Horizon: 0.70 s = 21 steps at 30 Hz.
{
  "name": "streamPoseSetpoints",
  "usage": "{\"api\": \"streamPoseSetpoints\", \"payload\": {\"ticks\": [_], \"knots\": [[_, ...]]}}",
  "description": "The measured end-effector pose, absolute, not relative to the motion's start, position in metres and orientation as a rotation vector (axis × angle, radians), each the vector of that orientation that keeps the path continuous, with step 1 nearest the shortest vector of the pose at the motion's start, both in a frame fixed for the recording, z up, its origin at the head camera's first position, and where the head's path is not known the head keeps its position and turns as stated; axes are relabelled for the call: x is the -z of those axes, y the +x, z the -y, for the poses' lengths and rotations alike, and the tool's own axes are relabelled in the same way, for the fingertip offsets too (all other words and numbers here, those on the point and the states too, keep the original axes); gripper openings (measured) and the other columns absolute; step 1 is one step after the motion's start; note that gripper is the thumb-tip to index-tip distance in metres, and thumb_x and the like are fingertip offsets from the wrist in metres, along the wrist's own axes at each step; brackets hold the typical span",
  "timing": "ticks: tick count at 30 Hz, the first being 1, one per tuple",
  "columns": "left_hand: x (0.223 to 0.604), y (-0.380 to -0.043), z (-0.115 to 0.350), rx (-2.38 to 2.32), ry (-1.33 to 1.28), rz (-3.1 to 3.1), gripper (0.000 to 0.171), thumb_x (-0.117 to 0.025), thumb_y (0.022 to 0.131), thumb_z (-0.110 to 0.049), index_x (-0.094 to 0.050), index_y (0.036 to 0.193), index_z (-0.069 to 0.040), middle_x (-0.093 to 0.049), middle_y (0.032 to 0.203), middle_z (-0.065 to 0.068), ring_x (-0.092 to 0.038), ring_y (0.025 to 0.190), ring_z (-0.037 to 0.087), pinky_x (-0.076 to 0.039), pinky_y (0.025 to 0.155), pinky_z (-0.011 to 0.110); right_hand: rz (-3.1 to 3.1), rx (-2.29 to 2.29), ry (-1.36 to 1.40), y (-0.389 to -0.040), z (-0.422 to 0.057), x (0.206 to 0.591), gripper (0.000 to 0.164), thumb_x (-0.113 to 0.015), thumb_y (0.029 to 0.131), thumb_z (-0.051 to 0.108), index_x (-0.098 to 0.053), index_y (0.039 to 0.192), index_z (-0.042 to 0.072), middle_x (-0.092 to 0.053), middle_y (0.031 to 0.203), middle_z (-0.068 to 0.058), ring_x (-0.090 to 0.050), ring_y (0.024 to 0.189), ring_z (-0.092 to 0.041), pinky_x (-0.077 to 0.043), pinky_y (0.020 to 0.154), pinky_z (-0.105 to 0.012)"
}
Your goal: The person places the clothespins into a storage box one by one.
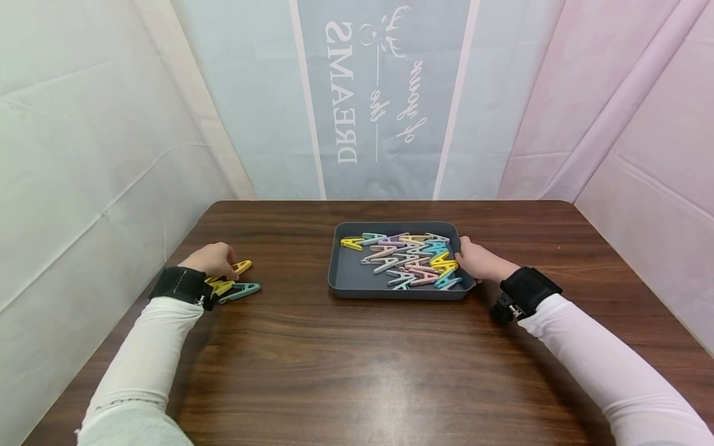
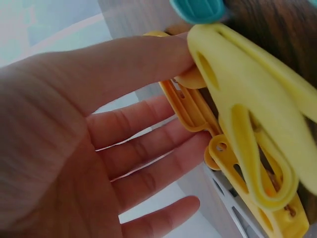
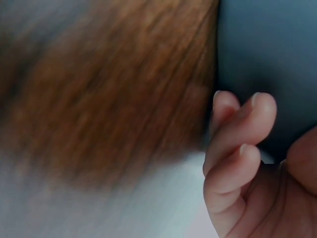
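Observation:
At the table's left side my left hand (image 1: pixel 214 259) reaches down over a small group of plastic clothespins. In the left wrist view its thumb and fingers pinch an orange clothespin (image 2: pixel 190 111); the thumb tip is hidden behind a yellow clothespin (image 2: pixel 247 94) that stands nearer the camera. A teal clothespin (image 1: pixel 245 290) lies beside them on the table. My right hand (image 1: pixel 481 261) grips the right edge of a dark grey tray (image 1: pixel 357 277), fingers curled against its outer wall in the right wrist view. Many clothespins of mixed colours, such as a yellow one (image 1: pixel 351 243), lie inside the tray.
The brown wooden table (image 1: pixel 312 359) carries the tray near its far edge. A printed cloth (image 1: pixel 385 179) hangs behind it, and pale sheets (image 1: pixel 100 186) close off both sides. Part of a grey clothespin (image 2: pixel 233 208) shows below the orange one.

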State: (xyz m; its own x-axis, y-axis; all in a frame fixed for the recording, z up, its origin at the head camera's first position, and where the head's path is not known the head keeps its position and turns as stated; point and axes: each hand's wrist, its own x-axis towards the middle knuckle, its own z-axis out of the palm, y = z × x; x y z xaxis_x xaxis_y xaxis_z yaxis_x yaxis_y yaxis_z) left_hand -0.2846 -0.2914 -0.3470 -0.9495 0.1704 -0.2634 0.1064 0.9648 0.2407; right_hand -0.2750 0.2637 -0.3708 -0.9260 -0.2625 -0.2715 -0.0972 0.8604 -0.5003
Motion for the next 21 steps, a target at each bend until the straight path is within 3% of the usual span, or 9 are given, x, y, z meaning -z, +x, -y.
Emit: {"api": "streamPoseSetpoints", "payload": {"ticks": [16,21], "knots": [[0.332,-0.278,0.272,-0.334,0.27,-2.957,0.019,-0.076,0.079,-0.018,-0.066,0.086,-0.003,-0.06,0.078,0.008,-0.054,0.068,0.025,-0.044,0.058,0.037,-2.704,0.701,-0.256,-0.277,-0.264,0.371,0.05,-0.035,0.104,0.01,-0.011,0.136,-0.02,-0.05,0.078,-0.019,-0.051,0.049,-0.019,-0.045,0.047,-0.031],[0.32,-0.279,0.252,-0.355,0.368,-3.017,0.02,-0.075,0.077,-0.019,-0.066,0.087,-0.004,-0.061,0.079,0.007,-0.055,0.069,0.024,-0.045,0.062,0.039,-2.7,0.701,-0.26,-0.277,-0.265,0.372,0.05,-0.035,0.104,0.01,-0.011,0.136,-0.02,-0.05,0.078,-0.018,-0.05,0.049,-0.019,-0.044,0.047,-0.031]]}}
